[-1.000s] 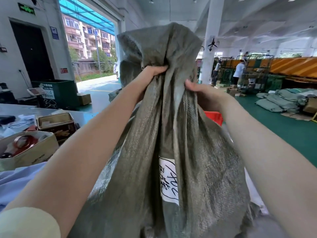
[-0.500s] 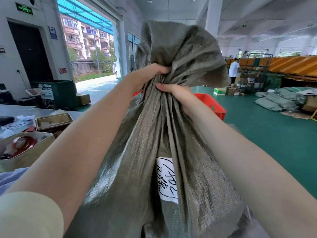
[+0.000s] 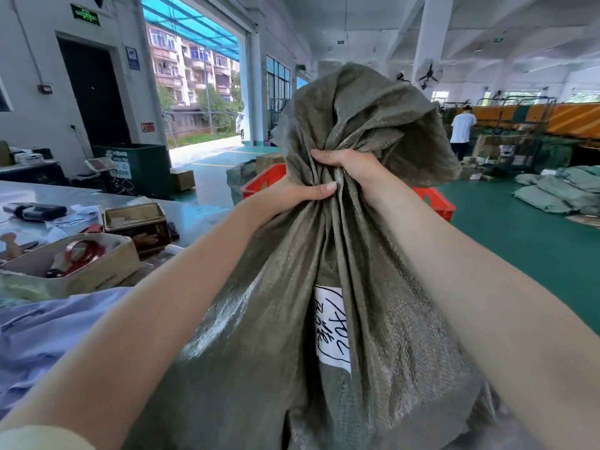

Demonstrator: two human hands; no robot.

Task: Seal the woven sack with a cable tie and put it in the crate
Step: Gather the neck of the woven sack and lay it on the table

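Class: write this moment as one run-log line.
stage: neck gathered | left hand: gripping sack neck | right hand: gripping neck above | cable tie: none visible | red crate: behind sack

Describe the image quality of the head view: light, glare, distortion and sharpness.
Head view: daylight from the open doorway is bright, the pavement there nearly washed out; the wide lens bows the pillar and stretches both forearms; the woven sack shows sheen on its left flank; the left hand and right hand on its neck are sharp; the label is legible but creased.
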